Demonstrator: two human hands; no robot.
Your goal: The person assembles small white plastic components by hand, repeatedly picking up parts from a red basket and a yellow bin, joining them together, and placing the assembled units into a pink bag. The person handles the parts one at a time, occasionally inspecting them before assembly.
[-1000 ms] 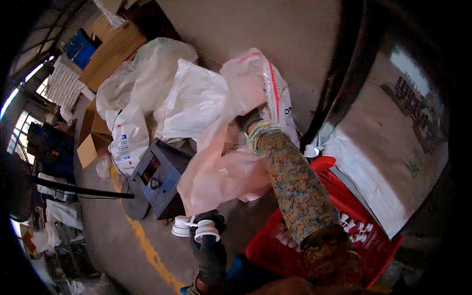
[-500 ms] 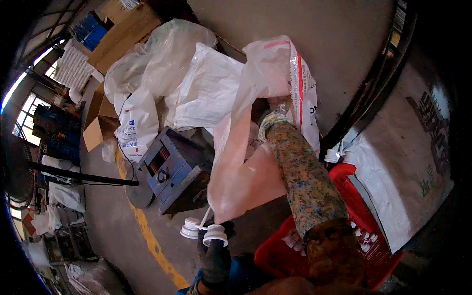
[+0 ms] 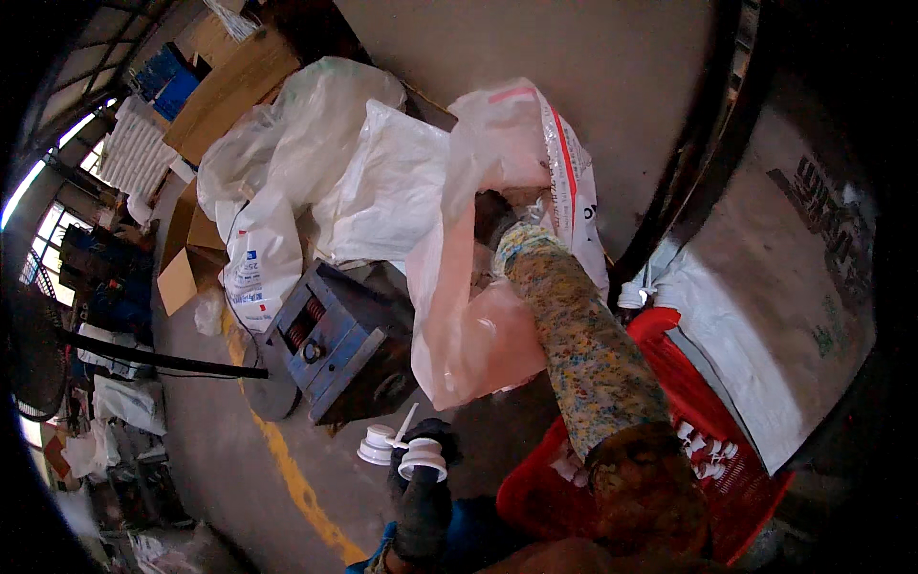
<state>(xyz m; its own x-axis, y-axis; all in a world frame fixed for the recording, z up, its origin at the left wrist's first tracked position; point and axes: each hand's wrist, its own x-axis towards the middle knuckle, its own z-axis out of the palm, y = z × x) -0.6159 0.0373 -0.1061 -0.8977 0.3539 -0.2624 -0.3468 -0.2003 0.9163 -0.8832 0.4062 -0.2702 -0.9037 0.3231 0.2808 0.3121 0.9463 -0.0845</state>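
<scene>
My left hand (image 3: 426,502), in a dark glove, is closed on a white plastic piece (image 3: 423,461). That piece has two round cap-like ends and a thin stem sticking up between them. My right arm, in a flower-patterned sleeve, reaches forward into an open white plastic sack (image 3: 483,349) that looks pinkish inside. At the sack's mouth my right hand (image 3: 493,218) shows only as a dark glove; its fingers are hidden, and some small pale pieces lie around it.
Beneath my right arm stands a red basket (image 3: 660,349) holding small white parts. Another white capped piece (image 3: 631,297) rests beside a large white sack (image 3: 755,354) at right. A blue metal block (image 3: 344,344), a cardboard box (image 3: 234,96) and a fan (image 3: 33,335) are left.
The view has shifted slightly. My left hand has turned a little, showing more of the dark glove behind the white piece. My right hand remains at the sack's mouth.
</scene>
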